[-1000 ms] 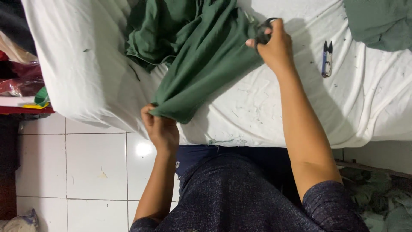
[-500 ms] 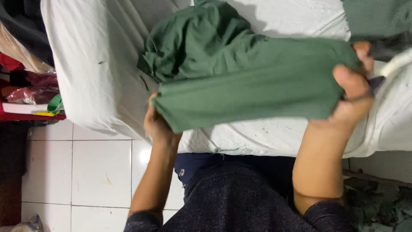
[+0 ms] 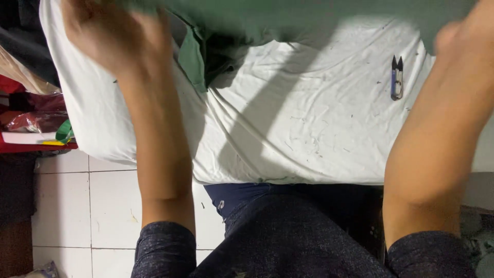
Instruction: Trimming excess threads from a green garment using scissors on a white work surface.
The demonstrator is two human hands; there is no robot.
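The soft dark green cloth garment [image 3: 309, 15] is at the very top of the view, stretched wide above the counter with a crumpled white sheet over it [image 3: 309, 118]. A folded bit of the cloth hangs down near the middle left and touches the sheet. Most of the cloth runs off the top edge, so its full shape cannot be seen.

The left hand [image 3: 110, 33] is up at the top left, blurred, right at the cloth. The right hand [image 3: 463, 36] is at the top right, also blurred and partly cut off. Both look closed on the cloth, but the fingers are too smeared to tell for sure how they grip.

The cloth looks light and floppy. It bends and sags where nothing holds it, so it seems best held at two far-apart spots along an edge, as the hands seem to do now. It is not likely to break or slip much.

A small pair of thread snips with a blue handle and dark tips [image 3: 396, 77] lies on the sheet, near the right arm but not touching it. The hanging cloth could drag it.

The sheet has open room in the middle, with little thread bits on it. The near edge of the counter is just above the person's lap. To the left, the counter drops to a white tiled floor [image 3: 103, 206], with red and dark stuff piled beside it [image 3: 31, 118].
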